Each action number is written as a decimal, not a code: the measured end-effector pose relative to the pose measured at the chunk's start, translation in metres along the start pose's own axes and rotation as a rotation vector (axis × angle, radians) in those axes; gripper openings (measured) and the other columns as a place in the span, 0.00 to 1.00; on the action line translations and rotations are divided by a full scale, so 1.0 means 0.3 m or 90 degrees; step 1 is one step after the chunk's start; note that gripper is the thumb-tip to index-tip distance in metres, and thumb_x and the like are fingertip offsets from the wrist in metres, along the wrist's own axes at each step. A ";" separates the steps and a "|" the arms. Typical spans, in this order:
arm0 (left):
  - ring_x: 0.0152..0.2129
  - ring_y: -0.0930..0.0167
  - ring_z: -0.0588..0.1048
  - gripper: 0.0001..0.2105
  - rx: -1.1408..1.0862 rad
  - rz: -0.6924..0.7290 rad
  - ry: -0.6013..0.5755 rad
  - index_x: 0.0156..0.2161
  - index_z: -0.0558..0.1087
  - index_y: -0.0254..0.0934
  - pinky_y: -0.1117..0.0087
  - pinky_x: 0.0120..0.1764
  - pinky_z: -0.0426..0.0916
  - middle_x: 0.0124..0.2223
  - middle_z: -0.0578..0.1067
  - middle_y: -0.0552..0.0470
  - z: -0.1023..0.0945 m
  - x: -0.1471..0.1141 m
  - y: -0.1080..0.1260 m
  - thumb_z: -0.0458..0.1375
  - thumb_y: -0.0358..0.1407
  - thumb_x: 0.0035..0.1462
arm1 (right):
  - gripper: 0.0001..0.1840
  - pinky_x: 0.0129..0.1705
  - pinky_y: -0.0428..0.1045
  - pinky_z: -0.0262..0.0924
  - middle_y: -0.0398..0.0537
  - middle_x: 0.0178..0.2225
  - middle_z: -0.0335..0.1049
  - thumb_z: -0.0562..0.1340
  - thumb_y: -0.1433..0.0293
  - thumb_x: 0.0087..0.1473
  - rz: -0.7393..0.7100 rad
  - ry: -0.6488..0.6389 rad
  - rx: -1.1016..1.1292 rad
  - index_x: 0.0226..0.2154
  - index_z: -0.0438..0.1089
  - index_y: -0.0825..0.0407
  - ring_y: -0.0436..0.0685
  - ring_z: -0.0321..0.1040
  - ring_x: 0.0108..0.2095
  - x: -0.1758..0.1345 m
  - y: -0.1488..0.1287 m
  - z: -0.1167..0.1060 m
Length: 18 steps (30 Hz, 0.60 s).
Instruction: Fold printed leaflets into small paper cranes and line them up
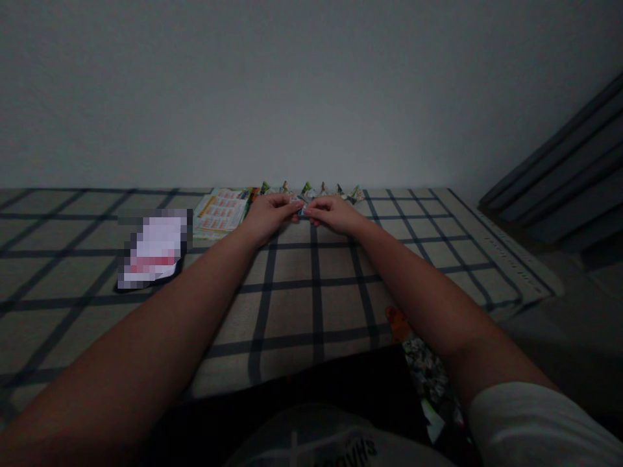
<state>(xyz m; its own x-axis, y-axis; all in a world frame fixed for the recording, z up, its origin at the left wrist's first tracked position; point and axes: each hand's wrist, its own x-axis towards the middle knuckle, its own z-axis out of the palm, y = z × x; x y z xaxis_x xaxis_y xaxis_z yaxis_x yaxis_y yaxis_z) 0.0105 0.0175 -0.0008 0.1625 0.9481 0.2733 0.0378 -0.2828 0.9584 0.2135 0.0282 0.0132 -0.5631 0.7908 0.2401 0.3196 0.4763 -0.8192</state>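
My left hand (272,214) and my right hand (337,214) meet in front of me at the far part of the checked cloth. Both are closed, thumbs and fingertips pinching one small folded piece of printed paper (303,211) between them. Most of that paper is hidden by the fingers. Just behind the hands, along the wall, stands a row of several small pointed folded paper pieces (306,189). Left of my left hand lies a stack of printed sheets (221,211) with coloured blocks on it.
A phone (156,246) with a lit, blurred-out screen lies on the checked cloth (292,311) at left. By my right forearm, a heap of crumpled printed paper (428,370) sits below the near edge. The wall (311,97) closes off the back; a grey curtain (559,168) hangs at right.
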 end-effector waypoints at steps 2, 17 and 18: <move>0.22 0.74 0.70 0.20 -0.005 -0.011 0.006 0.26 0.76 0.35 0.72 0.29 0.65 0.25 0.75 0.53 0.004 -0.001 -0.001 0.73 0.51 0.43 | 0.15 0.34 0.47 0.59 0.42 0.24 0.68 0.62 0.61 0.60 -0.001 0.002 0.003 0.28 0.71 0.54 0.50 0.64 0.27 -0.001 -0.005 -0.001; 0.18 0.76 0.58 0.23 0.010 0.060 0.061 0.22 0.71 0.37 0.71 0.24 0.51 0.19 0.63 0.58 0.005 -0.007 0.016 0.69 0.55 0.49 | 0.11 0.35 0.47 0.61 0.42 0.23 0.69 0.63 0.66 0.57 0.044 -0.003 0.020 0.26 0.71 0.54 0.50 0.65 0.28 -0.009 -0.036 0.005; 0.18 0.76 0.57 0.23 0.009 0.052 0.061 0.24 0.73 0.37 0.71 0.24 0.50 0.18 0.63 0.58 0.005 -0.007 0.016 0.68 0.56 0.50 | 0.11 0.35 0.47 0.61 0.42 0.23 0.69 0.63 0.66 0.57 0.044 -0.003 0.021 0.26 0.71 0.54 0.50 0.65 0.28 -0.009 -0.036 0.005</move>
<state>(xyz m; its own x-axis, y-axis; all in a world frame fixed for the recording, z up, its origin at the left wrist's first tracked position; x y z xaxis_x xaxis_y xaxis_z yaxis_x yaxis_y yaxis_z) 0.0118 0.0139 0.0031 0.0701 0.9311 0.3581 0.0425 -0.3614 0.9314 0.2104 0.0203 0.0206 -0.5446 0.8193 0.1794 0.3330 0.4076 -0.8503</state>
